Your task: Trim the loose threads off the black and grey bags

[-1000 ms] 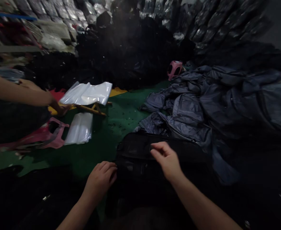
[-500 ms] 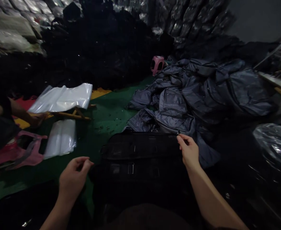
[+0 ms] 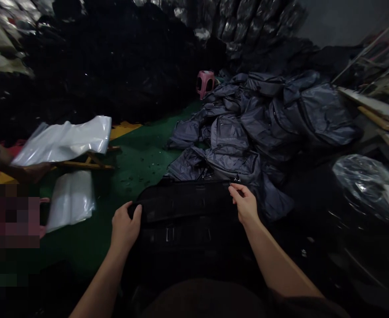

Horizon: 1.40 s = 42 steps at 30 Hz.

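Two hands work at the near end of a black fabric bag (image 3: 184, 216), which lies flat directly beneath the fingers of both. Left hand (image 3: 125, 227): half a second earlier raised clear of the bag with its fingers loosely pinched on nothing, it now sits on the bag's left end, the fingers (image 3: 135, 212) curled over the edge and gripping it. Right hand (image 3: 245, 204): it stays at the bag's far right corner, its fingers (image 3: 236, 191) drawn together at the edge, just below a small metal zipper pull (image 3: 236, 179); whether they grip the pull cannot be told. Beyond the right fingers, and touching the far edge of the bag, rises a heap of grey-blue nylon bags (image 3: 260, 128). Left of the left fingers, on the green floor (image 3: 141, 176), lies a stack of clear plastic bags (image 3: 70, 201); farther off, a plastic sheet (image 3: 62, 141) rests on a wooden frame (image 3: 88, 164). A co-worker's hand (image 3: 25, 172) lies under that sheet's near edge, well apart from the person's own fingers. A pink stool (image 3: 205, 84) stands far beyond the fingers, at the back of the heap. All these things now sit farther left and higher in view than before.
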Tool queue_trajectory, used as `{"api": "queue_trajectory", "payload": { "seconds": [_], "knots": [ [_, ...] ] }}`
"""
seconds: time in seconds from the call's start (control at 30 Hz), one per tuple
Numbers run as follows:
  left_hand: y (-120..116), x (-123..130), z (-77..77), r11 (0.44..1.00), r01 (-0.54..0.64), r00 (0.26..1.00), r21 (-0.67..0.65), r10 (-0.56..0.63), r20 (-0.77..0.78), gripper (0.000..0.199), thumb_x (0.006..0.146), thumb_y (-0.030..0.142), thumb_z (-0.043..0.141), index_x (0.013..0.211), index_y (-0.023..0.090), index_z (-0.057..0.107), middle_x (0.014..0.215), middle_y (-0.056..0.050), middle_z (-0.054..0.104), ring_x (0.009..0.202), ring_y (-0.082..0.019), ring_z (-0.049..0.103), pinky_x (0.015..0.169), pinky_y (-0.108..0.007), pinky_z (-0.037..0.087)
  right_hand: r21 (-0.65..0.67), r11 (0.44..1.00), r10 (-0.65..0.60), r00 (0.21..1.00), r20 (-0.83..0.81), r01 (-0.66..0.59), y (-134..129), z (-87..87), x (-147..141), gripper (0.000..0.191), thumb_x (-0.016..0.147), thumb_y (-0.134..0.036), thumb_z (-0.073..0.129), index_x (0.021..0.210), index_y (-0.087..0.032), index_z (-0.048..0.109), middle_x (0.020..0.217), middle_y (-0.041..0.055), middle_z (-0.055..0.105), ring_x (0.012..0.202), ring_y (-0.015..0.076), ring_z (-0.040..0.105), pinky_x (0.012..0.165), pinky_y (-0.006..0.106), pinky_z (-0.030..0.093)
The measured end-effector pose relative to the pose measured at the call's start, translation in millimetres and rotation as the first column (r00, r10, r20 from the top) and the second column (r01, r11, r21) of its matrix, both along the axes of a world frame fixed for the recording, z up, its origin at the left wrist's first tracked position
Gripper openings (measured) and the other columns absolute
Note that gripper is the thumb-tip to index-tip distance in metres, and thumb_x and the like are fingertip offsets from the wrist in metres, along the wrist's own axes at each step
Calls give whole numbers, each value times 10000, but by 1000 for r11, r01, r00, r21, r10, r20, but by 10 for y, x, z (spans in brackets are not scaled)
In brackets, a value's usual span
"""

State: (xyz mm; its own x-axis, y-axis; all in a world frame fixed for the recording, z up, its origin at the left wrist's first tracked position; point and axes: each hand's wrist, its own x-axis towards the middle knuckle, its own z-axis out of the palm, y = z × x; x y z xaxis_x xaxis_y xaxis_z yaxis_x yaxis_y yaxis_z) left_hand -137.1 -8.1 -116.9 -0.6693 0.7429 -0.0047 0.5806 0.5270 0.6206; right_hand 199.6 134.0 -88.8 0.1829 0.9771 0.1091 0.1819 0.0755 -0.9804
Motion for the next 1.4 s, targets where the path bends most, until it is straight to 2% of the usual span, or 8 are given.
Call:
{"api": "queue_trajectory", "payload": {
  "seconds": [0.27,0.47,0.63,0.77,0.97,1.13,1.27,1.4],
  "knots": [
    [50,84,-59,997,-14,998,-80,19,62,659,848,554,307,1328,113,400,1307,-180,465,1212,-304,440,1020,-425,349,-10,998,66,995,-69,-67,11,-87,25,399,683,-468,714,937,-162,675,788,31,599,610,122,504,454,203,379],
    [54,65,-90,990,-54,991,-132,69,114,725,835,607,276,1367,118,340,1363,-181,428,1240,-313,421,1019,-430,348,51,994,99,995,-22,-98,-47,-86,16,373,649,-396,753,944,-186,665,917,39,624,815,173,571,763,306,469],
    [24,37,-94,971,-111,973,-214,149,174,878,759,717,312,1389,105,284,1304,-220,484,1162,-356,498,936,-458,416,70,992,99,994,42,-102,-84,-105,-33,373,657,-400,737,951,-181,665,902,47,639,823,193,590,790,336,475],
    [1,34,-78,960,-124,962,-251,179,208,968,702,767,349,1401,105,250,1296,-221,494,1147,-363,511,925,-454,423,82,996,-37,995,94,29,-67,-48,100,387,730,-447,647,989,-160,648,886,59,642,809,200,589,758,328,479],
    [-41,0,-89,947,-149,945,-286,222,241,1028,621,810,405,1334,71,371,1237,-233,534,1100,-393,533,900,-467,432,83,944,-329,917,226,319,-130,127,887,475,787,-494,538,1101,-139,583,980,95,620,848,212,568,798,342,434],
    [-43,-38,-69,943,-143,918,-300,240,315,882,587,806,450,1007,48,619,999,-244,645,932,-398,613,792,-456,485,-107,953,-226,902,367,283,-461,45,1340,516,630,-528,690,976,-148,644,841,75,662,797,254,596,782,378,436],
    [-68,-14,-18,957,-148,905,-247,232,356,758,614,765,477,890,81,649,930,-221,670,914,-374,628,793,-423,491,-375,907,-30,918,395,191,-762,-51,1404,574,659,-587,650,1071,-189,612,979,74,669,911,276,608,806,367,458],
    [-144,37,38,971,-171,888,-170,226,401,673,647,714,500,886,105,655,887,-183,691,863,-339,650,738,-391,512,-473,866,-24,959,283,161,-918,-15,1361,619,660,-609,637,1105,-181,592,1011,72,675,937,280,620,770,340,500]
  ]
}}
